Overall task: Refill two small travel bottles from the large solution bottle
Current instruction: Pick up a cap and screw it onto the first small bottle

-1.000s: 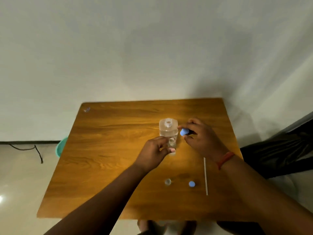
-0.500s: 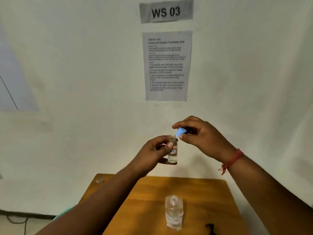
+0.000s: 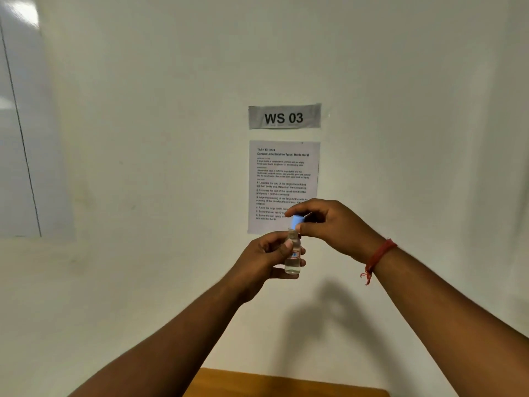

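Observation:
My left hand (image 3: 263, 259) grips a small clear travel bottle (image 3: 293, 257) upright in the air in front of the wall; it holds clear liquid and bears a small red and blue label. My right hand (image 3: 329, 224) pinches a blue cap (image 3: 296, 221) between thumb and fingers, just above and slightly to the right of the bottle's open neck. The cap sits tilted and apart from the neck or barely touching it. The large solution bottle and the second travel bottle are out of view.
Only the far edge of the wooden table (image 3: 286, 382) shows at the bottom. On the white wall hang a "WS 03" sign (image 3: 284, 117) and a printed instruction sheet (image 3: 283, 181). A red thread band (image 3: 378, 255) circles my right wrist.
The view has tilted up from the table to the wall, so the large bottle dropped out of sight. Both hands rose with the small bottle and blue cap, and the cap came closer to the neck.

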